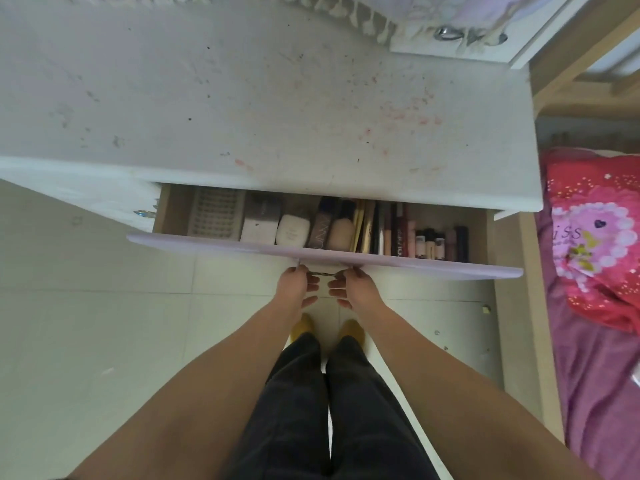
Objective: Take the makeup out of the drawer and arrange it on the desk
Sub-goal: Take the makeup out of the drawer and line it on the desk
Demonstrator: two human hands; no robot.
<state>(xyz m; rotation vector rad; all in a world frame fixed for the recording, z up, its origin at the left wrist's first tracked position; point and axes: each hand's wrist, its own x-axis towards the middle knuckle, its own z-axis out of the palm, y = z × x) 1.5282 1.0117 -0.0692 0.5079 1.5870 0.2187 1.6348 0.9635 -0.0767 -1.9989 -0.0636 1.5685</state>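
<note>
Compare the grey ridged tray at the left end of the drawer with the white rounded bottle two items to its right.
The grey ridged tray is dull grey, while the white rounded bottle is creamy white. The tray's face is a grid of small ridges; the bottle's is smooth, with faint lettering. The tray is boxy and reaches further back under the desk; the bottle is shorter with rounded corners. Both lie flat in the open drawer, lengthwise front to back.
</note>
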